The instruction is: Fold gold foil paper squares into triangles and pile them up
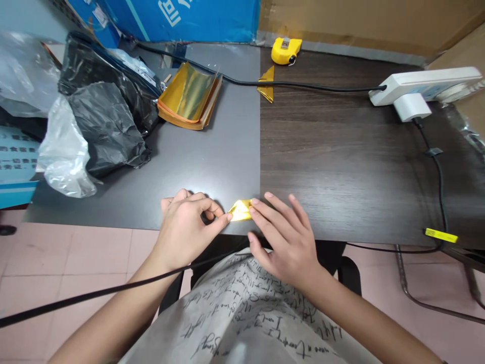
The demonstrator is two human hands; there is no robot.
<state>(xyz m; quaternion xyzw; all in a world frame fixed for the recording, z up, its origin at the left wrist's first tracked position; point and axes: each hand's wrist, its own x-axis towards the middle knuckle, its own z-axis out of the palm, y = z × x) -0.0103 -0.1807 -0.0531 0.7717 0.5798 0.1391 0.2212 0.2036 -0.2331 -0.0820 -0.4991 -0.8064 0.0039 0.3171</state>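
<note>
A small folded piece of shiny gold foil paper (241, 210) lies flat near the front edge of the table. My left hand (189, 222) pinches its left corner between thumb and index finger. From the other side my right hand (286, 235) rests with fingers spread, index and middle fingertips touching the paper's right end. Farther back on the left sits a stack of gold foil sheets (189, 96), slightly curled. Another folded gold foil piece (267, 83) lies behind, under a black cable.
Crumpled black and clear plastic bags (109, 116) fill the left side. A yellow tape measure (286, 50) stands at the back, by cardboard boxes (341, 25). At the right is a white power strip (428, 83) with a plug; its black cable (314, 87) crosses the table.
</note>
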